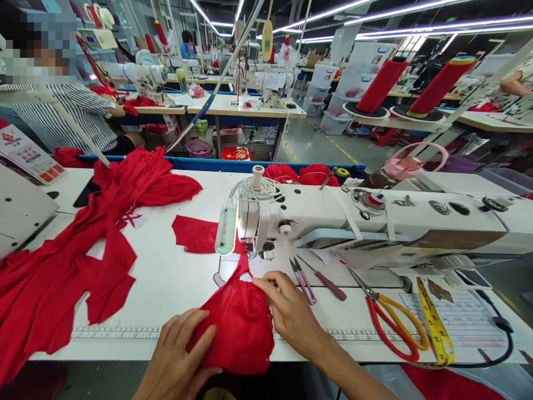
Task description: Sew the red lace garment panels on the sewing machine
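A gathered red fabric piece (pixel 235 328) lies at the table's front edge, its narrow upper end running under the needle area of the white sewing machine (pixel 275 222). On its left edge rests my left hand (pixel 179 355), fingers apart. My right hand (pixel 291 311) pinches the fabric's upper right edge between thumb and fingertips, close to a small white patch. Another part of red fabric (pixel 200 234) spreads behind and left of the needle. The machine head hides where the two red parts meet.
A long heap of red fabric (pixel 100 233) covers the table's left side. Right of my hands lie thread snips (pixel 303 280), a purple-handled tool (pixel 331 284), scissors (pixel 395 322) and a yellow tape measure (pixel 435 328). A person in a striped shirt (pixel 70 116) sits beyond.
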Demonstrator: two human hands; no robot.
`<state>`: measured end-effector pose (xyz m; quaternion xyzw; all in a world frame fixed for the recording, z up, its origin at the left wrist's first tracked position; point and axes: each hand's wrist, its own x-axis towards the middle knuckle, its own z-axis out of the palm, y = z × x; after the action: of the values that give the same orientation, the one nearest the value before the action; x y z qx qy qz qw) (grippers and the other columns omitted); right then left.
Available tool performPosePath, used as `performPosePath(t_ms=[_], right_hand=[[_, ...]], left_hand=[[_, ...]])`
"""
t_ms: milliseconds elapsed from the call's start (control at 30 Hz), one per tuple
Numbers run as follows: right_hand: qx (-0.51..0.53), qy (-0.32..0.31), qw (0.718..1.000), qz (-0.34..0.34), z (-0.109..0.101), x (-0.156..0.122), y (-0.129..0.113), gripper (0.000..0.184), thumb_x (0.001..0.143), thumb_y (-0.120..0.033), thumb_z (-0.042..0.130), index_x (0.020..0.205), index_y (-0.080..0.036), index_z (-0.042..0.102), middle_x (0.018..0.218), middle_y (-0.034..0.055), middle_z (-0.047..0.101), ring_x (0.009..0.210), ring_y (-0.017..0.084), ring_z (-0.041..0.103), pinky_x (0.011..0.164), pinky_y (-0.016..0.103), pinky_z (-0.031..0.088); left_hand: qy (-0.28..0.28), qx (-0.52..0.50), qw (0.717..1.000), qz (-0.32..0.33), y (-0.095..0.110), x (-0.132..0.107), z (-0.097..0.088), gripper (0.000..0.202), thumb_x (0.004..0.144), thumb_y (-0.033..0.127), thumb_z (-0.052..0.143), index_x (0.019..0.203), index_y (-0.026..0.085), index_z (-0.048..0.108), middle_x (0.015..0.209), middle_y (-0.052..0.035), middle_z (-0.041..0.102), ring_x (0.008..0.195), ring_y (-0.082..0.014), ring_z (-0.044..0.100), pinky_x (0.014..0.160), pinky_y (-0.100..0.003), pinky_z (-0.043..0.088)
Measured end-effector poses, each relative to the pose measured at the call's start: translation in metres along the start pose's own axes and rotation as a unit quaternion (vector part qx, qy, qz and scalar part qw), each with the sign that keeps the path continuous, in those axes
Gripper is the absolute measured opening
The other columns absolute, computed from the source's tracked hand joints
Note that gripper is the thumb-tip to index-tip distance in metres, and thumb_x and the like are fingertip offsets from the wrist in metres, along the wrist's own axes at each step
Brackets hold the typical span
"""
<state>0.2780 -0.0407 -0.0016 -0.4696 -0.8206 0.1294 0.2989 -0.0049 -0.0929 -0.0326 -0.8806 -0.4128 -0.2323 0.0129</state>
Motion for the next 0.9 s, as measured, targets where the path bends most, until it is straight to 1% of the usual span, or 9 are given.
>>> performPosePath(t_ms=[133,233,300,367,433,533,600,733,900], right_hand=[[-0.088,-0.060,0.992,-0.064,-0.002,0.005,0.004,0.060,0.076,0.009,0.041,0.126,-0.020,0.059,0.102,0.0086,0.060,0.089,0.022,0.054,0.074,0.033,0.048],[-0.113,-0.036,0.989,-0.091,0.001,0.012,0.006,0.045,0.083,0.006,0.043,0.115,-0.017,0.063,0.099,0.0087,0.062,0.088,0.021,0.054,0.073,0.033,0.045],[-0.097,-0.002,0.988,-0.117,0.004,0.017,0.006,0.037,0.087,0.005,0.042,0.106,-0.017,0.065,0.104,0.0098,0.064,0.094,0.022,0.055,0.076,0.034,0.045],[-0.051,0.008,0.990,-0.134,0.006,0.022,0.005,0.032,0.091,0.002,0.041,0.103,-0.017,0.064,0.107,0.0097,0.066,0.099,0.021,0.056,0.080,0.034,0.046],[0.000,-0.003,0.991,-0.132,0.007,0.028,0.002,0.028,0.095,-0.001,0.041,0.104,-0.017,0.062,0.104,0.0085,0.068,0.097,0.020,0.057,0.081,0.033,0.047],[0.025,-0.014,0.993,-0.115,0.008,0.034,-0.001,0.023,0.098,-0.006,0.042,0.104,-0.017,0.061,0.098,0.0070,0.069,0.092,0.019,0.058,0.079,0.033,0.046],[0.011,-0.019,0.994,-0.110,0.009,0.036,-0.001,0.023,0.097,-0.005,0.042,0.103,-0.017,0.062,0.096,0.0067,0.069,0.091,0.019,0.057,0.078,0.033,0.045],[-0.035,-0.028,0.990,-0.136,0.012,0.033,0.002,0.027,0.095,-0.002,0.042,0.105,-0.015,0.063,0.096,0.0069,0.069,0.093,0.020,0.057,0.079,0.033,0.043],[-0.072,-0.022,0.984,-0.162,0.011,0.030,0.006,0.029,0.098,-0.002,0.039,0.105,-0.015,0.064,0.102,0.0062,0.070,0.095,0.018,0.059,0.081,0.033,0.041]], left_hand=[[-0.079,-0.200,0.961,-0.173,-0.016,0.004,-0.021,0.023,0.096,0.034,0.054,0.114,0.026,0.067,0.133,-0.0112,0.057,0.106,-0.0233,0.064,0.085,-0.030,0.056],[-0.217,-0.378,0.862,-0.259,-0.039,0.030,-0.047,0.027,0.093,0.046,0.055,0.096,0.023,0.069,0.097,-0.0037,0.070,0.087,-0.0210,0.068,0.074,-0.026,0.056],[-0.247,-0.413,0.818,-0.316,-0.060,0.053,-0.066,0.041,0.094,0.056,0.049,0.100,0.021,0.067,0.089,-0.0014,0.070,0.078,-0.0188,0.067,0.064,-0.023,0.053],[-0.255,-0.372,0.834,-0.316,-0.081,0.077,-0.083,0.052,0.099,0.059,0.033,0.100,0.019,0.067,0.083,0.0014,0.067,0.072,-0.0151,0.064,0.061,-0.020,0.050],[-0.299,-0.250,0.896,-0.212,-0.096,0.099,-0.091,0.046,0.099,0.057,0.041,0.103,0.020,0.068,0.072,0.0052,0.062,0.060,-0.0114,0.056,0.052,-0.016,0.042],[-0.143,-0.026,0.988,-0.045,-0.090,0.124,-0.079,0.031,0.102,0.040,0.046,0.109,0.017,0.065,0.084,-0.0013,0.066,0.069,-0.0163,0.059,0.061,-0.023,0.044],[-0.112,-0.009,0.994,0.005,-0.071,0.132,-0.056,0.026,0.103,0.025,0.041,0.100,0.016,0.066,0.094,-0.0072,0.066,0.083,-0.0214,0.059,0.072,-0.031,0.046],[-0.060,-0.020,0.990,0.130,-0.033,0.130,-0.005,0.033,0.096,0.001,0.035,0.099,0.015,0.065,0.090,-0.0065,0.065,0.080,-0.0195,0.056,0.071,-0.031,0.045],[-0.021,0.059,0.992,0.111,-0.022,0.112,0.016,0.025,0.099,0.006,0.039,0.110,0.010,0.061,0.088,-0.0086,0.063,0.072,-0.0206,0.053,0.062,-0.033,0.045]])
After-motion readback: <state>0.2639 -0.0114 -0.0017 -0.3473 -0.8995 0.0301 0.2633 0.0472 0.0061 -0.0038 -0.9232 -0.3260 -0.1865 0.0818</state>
